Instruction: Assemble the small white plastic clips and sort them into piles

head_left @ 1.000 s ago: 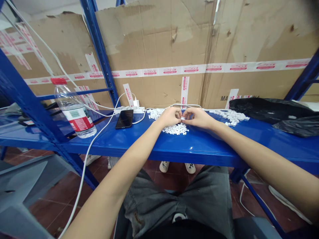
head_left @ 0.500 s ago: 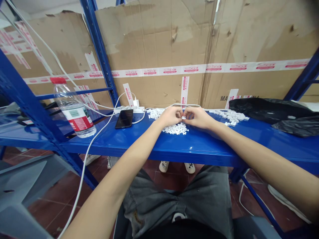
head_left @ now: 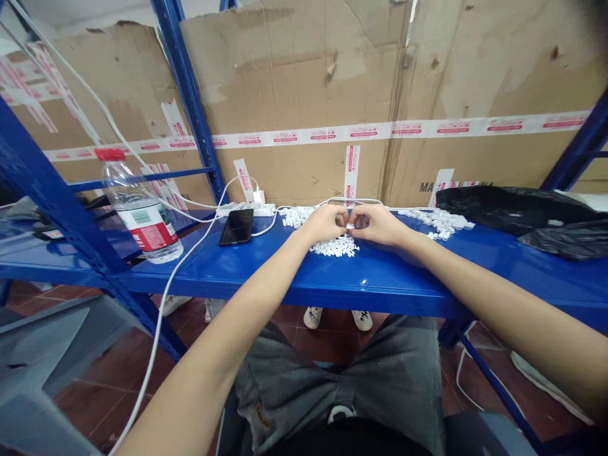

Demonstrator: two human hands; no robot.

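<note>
My left hand (head_left: 327, 221) and my right hand (head_left: 375, 223) meet fingertip to fingertip above the blue shelf. Between them they pinch a small white plastic piece (head_left: 350, 226), too small for me to make out its exact shape. Just below the hands lies a pile of small white plastic pieces (head_left: 335, 247), partly covered by my left hand. A second white pile (head_left: 295, 217) sits behind my left wrist. To the right of my right hand, a third white pile (head_left: 441, 223) spreads out.
The blue shelf (head_left: 266, 272) holds a black phone (head_left: 236, 227), a white power strip (head_left: 228, 208) with cables, and a red-capped water bottle (head_left: 145, 218) at left. A black plastic bag (head_left: 513, 212) lies at right. Taped cardboard (head_left: 304, 82) stands behind.
</note>
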